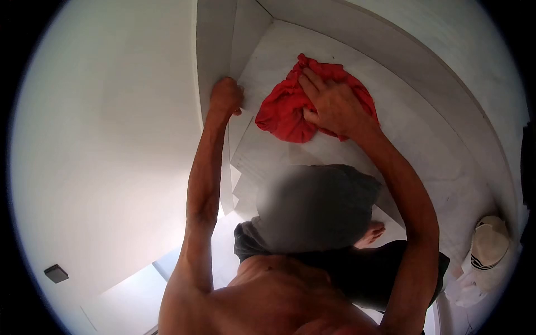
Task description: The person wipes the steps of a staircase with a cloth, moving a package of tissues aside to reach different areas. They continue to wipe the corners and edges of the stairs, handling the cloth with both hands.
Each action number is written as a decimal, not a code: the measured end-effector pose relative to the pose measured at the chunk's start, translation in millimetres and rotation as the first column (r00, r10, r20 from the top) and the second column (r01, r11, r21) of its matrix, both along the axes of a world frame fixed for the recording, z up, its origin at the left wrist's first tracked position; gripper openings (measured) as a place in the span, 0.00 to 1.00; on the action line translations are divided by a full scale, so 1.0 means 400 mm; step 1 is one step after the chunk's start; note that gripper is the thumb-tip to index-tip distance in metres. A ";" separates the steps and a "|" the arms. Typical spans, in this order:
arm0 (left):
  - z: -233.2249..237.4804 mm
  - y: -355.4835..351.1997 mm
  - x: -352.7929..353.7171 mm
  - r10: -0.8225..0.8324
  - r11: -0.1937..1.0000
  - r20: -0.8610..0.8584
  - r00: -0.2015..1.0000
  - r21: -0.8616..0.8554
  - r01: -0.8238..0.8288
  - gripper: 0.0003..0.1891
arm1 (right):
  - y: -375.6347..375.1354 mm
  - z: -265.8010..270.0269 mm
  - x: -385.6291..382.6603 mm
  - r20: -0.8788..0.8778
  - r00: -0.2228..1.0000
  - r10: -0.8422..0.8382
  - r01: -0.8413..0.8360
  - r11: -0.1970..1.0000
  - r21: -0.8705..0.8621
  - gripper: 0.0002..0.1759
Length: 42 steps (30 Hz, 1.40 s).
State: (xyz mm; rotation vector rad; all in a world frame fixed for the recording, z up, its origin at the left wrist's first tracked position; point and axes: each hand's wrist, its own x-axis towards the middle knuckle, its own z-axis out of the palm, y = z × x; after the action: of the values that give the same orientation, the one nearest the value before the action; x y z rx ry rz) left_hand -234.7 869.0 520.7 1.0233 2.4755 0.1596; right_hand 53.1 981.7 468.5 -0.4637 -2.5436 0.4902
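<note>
Looking down in the head view, a white stair step [391, 128] is seen, with a red cloth [285, 109] bunched on it near the step's inner corner. The cloth is pressed down by the right hand [334, 105], whose fingers [312, 84] are laid flat and spread over it, not clenched. The left hand [226, 96] is clenched around the edge of a white wall [111, 139] just beside the cloth. Below the arms, part of the lower steps is hidden by a blurred dark patch, and a bare foot [371, 233] is shown beside it. A white striped item [488, 245] lies well apart at the right; what it is cannot be told. A small dark fitting [56, 273] is set on the wall at the left.
</note>
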 end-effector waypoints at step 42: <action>-0.089 -0.225 0.194 -0.119 0.865 -0.226 0.967 0.455 0.213 0.32 | -0.006 0.055 -0.002 0.207 0.974 0.088 -0.070 0.993 -0.092 0.43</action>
State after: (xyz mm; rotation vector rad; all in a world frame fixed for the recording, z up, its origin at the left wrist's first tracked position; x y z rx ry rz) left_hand -157.2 779.2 485.0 1.5130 2.5602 0.6748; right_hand 52.2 979.4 490.4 -0.4687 -2.7624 0.6090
